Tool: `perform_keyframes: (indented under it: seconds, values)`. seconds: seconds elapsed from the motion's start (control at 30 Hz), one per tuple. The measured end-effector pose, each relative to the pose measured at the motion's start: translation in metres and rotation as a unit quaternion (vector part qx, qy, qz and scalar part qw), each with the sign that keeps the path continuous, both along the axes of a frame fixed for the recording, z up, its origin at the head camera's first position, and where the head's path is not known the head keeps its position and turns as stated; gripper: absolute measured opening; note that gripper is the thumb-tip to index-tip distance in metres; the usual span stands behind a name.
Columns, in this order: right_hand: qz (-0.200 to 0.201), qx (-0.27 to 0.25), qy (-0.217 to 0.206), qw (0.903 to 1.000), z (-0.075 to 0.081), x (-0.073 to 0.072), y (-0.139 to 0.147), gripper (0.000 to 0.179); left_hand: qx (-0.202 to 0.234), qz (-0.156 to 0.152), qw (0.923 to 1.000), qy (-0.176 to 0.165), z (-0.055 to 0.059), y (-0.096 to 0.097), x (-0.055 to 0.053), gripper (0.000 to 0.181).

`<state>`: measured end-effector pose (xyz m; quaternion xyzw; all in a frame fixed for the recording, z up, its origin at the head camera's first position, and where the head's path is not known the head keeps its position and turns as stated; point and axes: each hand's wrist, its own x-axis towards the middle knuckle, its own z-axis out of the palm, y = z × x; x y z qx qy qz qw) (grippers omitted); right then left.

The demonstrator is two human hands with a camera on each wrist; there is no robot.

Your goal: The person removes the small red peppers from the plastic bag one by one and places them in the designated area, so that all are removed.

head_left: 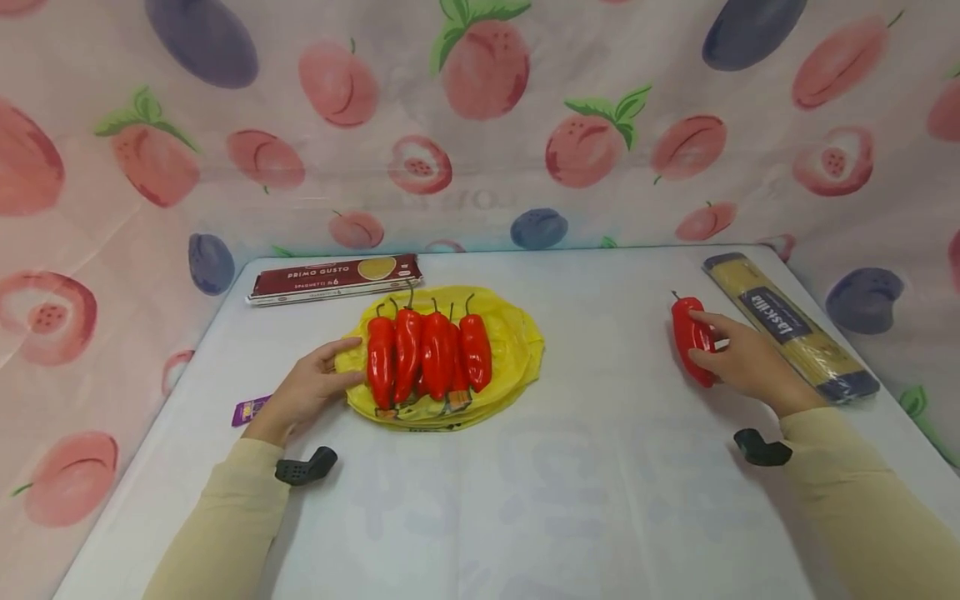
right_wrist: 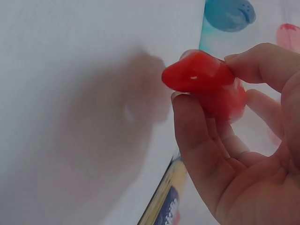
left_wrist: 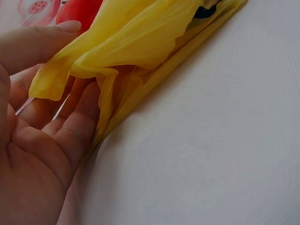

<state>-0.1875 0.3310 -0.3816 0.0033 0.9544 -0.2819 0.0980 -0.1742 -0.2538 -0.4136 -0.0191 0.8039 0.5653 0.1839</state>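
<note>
The right hand [head_left: 738, 354] held a red pepper [head_left: 688, 337] at the right of the counter [head_left: 600, 500], near the long pasta pack [head_left: 791, 329], thumb and fingers closed around its middle, probably for a steady hold on a slick, tapering body. The left hand [head_left: 311, 383] had its fingers loosely bent at the left edge of a yellow plastic bag [head_left: 521, 346], perhaps to steady it; the other red peppers [head_left: 437, 354] lay on it, stems far, seemingly kept together. The left wrist view showed fingers tucked under the bag's fold, thumb above; only the head view showed the held pepper's stem.
</note>
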Motion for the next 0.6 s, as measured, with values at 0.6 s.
perform_keyframes:
  seconds: [0.6]
  values:
    - [-0.022,-0.003,-0.033,0.9992,-0.009,-0.008,0.015,0.08,0.035,0.006,0.9994,-0.001,-0.007,-0.005,0.0,0.073]
